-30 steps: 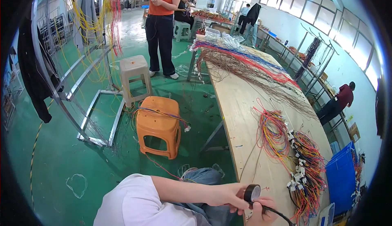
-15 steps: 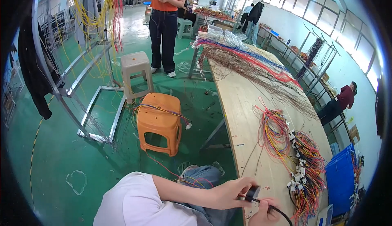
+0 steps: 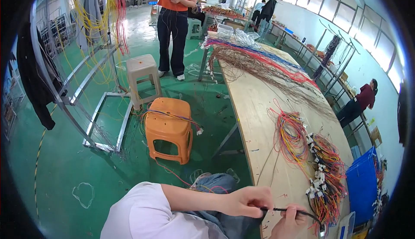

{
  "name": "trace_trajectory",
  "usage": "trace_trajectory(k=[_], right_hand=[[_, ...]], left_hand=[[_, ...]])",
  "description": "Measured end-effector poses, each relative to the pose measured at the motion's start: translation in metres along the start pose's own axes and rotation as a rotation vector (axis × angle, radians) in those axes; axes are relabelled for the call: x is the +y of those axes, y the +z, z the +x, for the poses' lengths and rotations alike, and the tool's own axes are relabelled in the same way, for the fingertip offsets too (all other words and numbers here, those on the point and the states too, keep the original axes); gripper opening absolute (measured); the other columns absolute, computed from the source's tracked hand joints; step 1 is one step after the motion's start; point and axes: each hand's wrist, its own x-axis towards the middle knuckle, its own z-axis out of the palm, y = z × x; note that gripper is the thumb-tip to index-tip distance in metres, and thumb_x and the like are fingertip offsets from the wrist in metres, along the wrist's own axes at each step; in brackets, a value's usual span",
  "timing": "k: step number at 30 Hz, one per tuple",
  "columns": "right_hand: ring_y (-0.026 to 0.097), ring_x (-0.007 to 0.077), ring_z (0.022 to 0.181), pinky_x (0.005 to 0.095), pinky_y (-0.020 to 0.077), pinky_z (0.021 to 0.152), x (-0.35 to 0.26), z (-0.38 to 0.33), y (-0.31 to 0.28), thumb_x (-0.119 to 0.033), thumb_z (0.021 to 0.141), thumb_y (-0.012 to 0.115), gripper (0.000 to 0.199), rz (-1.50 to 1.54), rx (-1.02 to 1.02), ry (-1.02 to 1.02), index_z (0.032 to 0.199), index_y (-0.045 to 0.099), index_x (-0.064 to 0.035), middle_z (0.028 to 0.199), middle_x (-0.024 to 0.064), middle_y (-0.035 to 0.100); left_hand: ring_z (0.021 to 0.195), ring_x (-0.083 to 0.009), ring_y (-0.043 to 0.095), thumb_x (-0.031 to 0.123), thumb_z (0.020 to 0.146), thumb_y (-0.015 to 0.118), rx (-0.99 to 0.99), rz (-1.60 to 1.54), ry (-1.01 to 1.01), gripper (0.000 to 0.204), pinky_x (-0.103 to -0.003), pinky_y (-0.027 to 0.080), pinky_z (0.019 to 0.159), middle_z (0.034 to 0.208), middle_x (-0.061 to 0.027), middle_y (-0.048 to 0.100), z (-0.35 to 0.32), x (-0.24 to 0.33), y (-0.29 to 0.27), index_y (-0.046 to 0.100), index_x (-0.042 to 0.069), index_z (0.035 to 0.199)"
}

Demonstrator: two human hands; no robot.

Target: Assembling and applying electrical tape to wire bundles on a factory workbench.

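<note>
Over the near edge of the table, my left hand [image 3: 248, 201] is closed, its fingers curled at the left end of a thin black cable [image 3: 280, 209]. A black roll that looks like tape, seen in this hand a moment earlier, is now mostly hidden by the fingers. Close by on the right, my right hand [image 3: 288, 224] pinches the cable between thumb and fingers. The cable runs on past it, bending down toward the table's near right. Just beyond the hands lies a bundle of coloured wires [image 3: 326, 178] with white connectors.
The wooden table [image 3: 255, 122] stretches away, with a looped wire coil [image 3: 290, 137] and long brown, red and blue wires [image 3: 263, 68] on it. An orange stool [image 3: 168, 116], a grey stool [image 3: 142, 68] and a metal rack [image 3: 88, 118] stand left. A blue bin [image 3: 362, 187] stands right.
My left hand has turned over and its fingers have curled, so the black roll no longer shows clearly. The cable between my hands is straighter. The view has shifted slightly.
</note>
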Motion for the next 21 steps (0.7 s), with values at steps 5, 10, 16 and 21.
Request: trace_trajectory(k=[5, 10, 16, 21], right_hand=[[0.049, 0.0097, 0.059, 0.0228, 0.0420, 0.055, 0.013, 0.013, 0.014, -0.004, 0.071, 0.059, 0.005, 0.142, -0.165, -0.140, 0.073, 0.054, -0.0024, 0.066, 0.0030, 0.054], [0.055, 0.0126, 0.065, 0.0229, 0.0445, 0.057, 0.011, 0.028, 0.020, 0.000, 0.075, 0.058, 0.005, 0.268, -0.331, -0.056, 0.080, 0.055, 0.0015, 0.072, 0.0074, 0.058], [0.056, 0.0117, 0.067, 0.0216, 0.0451, 0.061, 0.029, 0.024, 0.007, 0.001, 0.075, 0.058, 0.004, 0.400, -0.239, 0.038, 0.079, 0.056, 0.0018, 0.071, 0.0067, 0.059], [0.054, 0.0084, 0.059, 0.0198, 0.0421, 0.053, 0.022, 0.027, 0.002, -0.004, 0.073, 0.060, 0.006, 0.165, -0.259, 0.078, 0.075, 0.060, 0.0015, 0.064, 0.0047, 0.059]], left_hand=[[0.067, -0.0086, 0.047, 0.017, 0.067, 0.070, 0.197, 0.398, -0.611, 0.056, -0.024, 0.042, 0.053, 0.085, -0.0062, 0.050, 0.029, 0.018, 0.003, 0.039, 0.004, 0.112], [0.061, -0.0098, 0.049, 0.005, 0.072, 0.060, 0.287, -0.532, -0.765, 0.058, -0.019, 0.035, 0.045, 0.088, -0.0093, 0.052, 0.029, 0.004, -0.010, 0.030, 0.004, 0.121], [0.052, -0.0052, 0.035, 0.018, 0.077, 0.055, 0.600, -0.739, -0.687, 0.034, -0.017, 0.025, 0.042, 0.084, -0.0049, 0.050, 0.022, 0.011, -0.005, 0.044, 0.005, 0.107], [0.065, -0.0096, 0.040, 0.045, 0.085, 0.031, 0.163, -0.415, -0.410, 0.049, -0.020, 0.033, 0.057, 0.076, -0.0006, 0.043, 0.009, 0.010, -0.007, 0.054, 0.001, 0.086]])
